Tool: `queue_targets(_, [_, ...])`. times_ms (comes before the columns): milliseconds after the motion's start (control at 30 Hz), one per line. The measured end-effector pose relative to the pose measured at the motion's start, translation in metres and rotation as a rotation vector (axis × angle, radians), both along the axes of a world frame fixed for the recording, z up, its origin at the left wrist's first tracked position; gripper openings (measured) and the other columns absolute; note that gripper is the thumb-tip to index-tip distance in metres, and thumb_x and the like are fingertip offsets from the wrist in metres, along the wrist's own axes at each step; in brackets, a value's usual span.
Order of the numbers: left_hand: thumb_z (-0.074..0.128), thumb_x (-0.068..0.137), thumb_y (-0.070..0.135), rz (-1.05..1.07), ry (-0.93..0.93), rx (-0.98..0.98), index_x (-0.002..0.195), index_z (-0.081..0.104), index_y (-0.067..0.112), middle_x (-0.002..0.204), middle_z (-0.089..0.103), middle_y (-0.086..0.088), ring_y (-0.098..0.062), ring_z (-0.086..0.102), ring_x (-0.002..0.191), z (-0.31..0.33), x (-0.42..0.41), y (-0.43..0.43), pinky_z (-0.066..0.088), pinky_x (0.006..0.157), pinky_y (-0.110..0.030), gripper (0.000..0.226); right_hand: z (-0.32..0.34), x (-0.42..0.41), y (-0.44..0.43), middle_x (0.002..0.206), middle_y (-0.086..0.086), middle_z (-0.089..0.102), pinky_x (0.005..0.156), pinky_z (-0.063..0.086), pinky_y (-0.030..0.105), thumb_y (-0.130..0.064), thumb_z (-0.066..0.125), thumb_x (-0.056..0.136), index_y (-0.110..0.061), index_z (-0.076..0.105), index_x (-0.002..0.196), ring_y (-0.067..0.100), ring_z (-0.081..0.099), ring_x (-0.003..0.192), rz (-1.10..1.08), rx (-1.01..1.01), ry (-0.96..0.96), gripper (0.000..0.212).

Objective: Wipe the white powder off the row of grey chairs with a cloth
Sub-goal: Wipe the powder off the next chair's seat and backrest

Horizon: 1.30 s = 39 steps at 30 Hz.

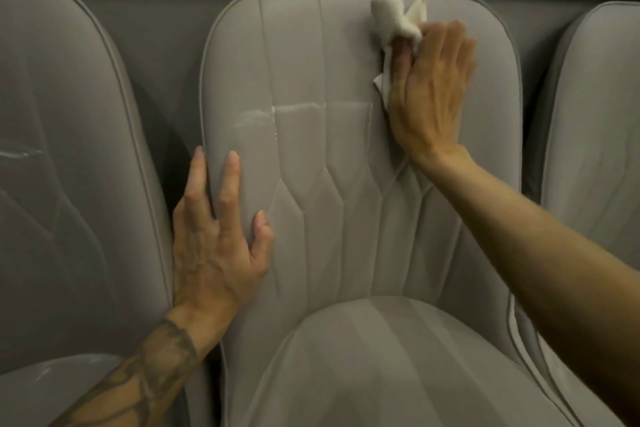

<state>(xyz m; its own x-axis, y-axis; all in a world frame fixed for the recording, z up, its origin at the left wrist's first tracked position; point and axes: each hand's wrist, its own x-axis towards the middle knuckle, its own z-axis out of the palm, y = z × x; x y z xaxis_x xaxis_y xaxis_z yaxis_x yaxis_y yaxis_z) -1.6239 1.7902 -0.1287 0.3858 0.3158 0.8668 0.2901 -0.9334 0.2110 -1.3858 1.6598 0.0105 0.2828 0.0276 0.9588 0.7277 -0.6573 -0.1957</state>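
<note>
Two hands are touching the middle grey chair (346, 163). The right hand (431, 94) is pressing a white cloth (398, 15) flat on the chair back, with the cloth sticking out past its fingertips. The left hand (216, 239) is lying open, fingers spread, on the chair's edge. White powder (273, 113) is streaking the chair back between the hands. More grey chairs are sitting beyond each hand.

Lighting is dim and warm, strongest on the middle chair back (311, 80). Deep shadow fills the gaps between chairs and the top background. Wide-angle distortion curves the frame edges. Focus is soft throughout; the cloth (394, 15) appears slightly overexposed
</note>
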Motion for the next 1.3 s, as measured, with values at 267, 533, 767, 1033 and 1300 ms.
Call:
queue_targets(267, [0.053,0.096,0.032,-0.013,-0.008,-0.009,0.162,0.028,0.008,0.163,0.024,-0.03,-0.046,0.039,0.139,0.001,-0.001,-0.001,0.038,0.111,-0.052,0.074,-0.068,-0.015,-0.017,0.096,0.02,0.054,0.076,0.034,0.044,-0.036,0.037,0.105,-0.008,0.052,0.096,0.034,0.049,0.085,0.036,-0.15,-0.021,0.033])
queue_targets(533, [0.054,0.097,0.032,-0.009,0.003,-0.008,0.163,0.026,0.011,0.164,0.023,-0.029,-0.046,0.037,0.141,0.0,-0.001,0.001,0.038,0.11,-0.052,0.075,-0.069,-0.018,-0.005,0.098,0.022,0.055,0.078,0.038,0.046,-0.032,0.04,0.103,-0.005,0.054,0.097,0.036,0.051,0.088,-0.025,0.0,0.058,0.032])
queue_targets(767, [0.055,0.096,0.032,-0.008,0.011,-0.009,0.163,0.027,0.01,0.164,0.023,-0.029,-0.045,0.038,0.14,0.0,0.0,0.001,0.037,0.111,-0.05,0.075,-0.038,-0.01,-0.003,0.099,0.021,0.058,0.078,0.031,0.042,-0.034,0.041,0.103,-0.005,0.058,0.1,0.036,0.054,0.09,-0.08,0.008,-0.003,0.033])
queue_targets(1033, [0.055,0.096,0.031,0.005,0.013,-0.005,0.163,0.027,0.009,0.164,0.024,-0.029,-0.046,0.038,0.14,0.0,0.001,0.001,0.037,0.11,-0.052,0.076,-0.12,-0.03,-0.017,0.094,0.02,0.054,0.076,0.037,0.045,-0.033,0.038,0.105,-0.005,0.054,0.093,0.035,0.05,0.085,-0.015,-0.05,0.113,0.034])
queue_targets(1300, [0.056,0.096,0.031,0.0,0.008,-0.016,0.162,0.028,0.008,0.164,0.024,-0.029,-0.044,0.037,0.142,0.0,0.0,-0.002,0.036,0.111,-0.052,0.076,-0.055,-0.009,-0.002,0.096,0.02,0.056,0.076,0.04,0.046,-0.036,0.043,0.103,-0.004,0.057,0.096,0.036,0.053,0.088,-0.057,0.089,0.075,0.036])
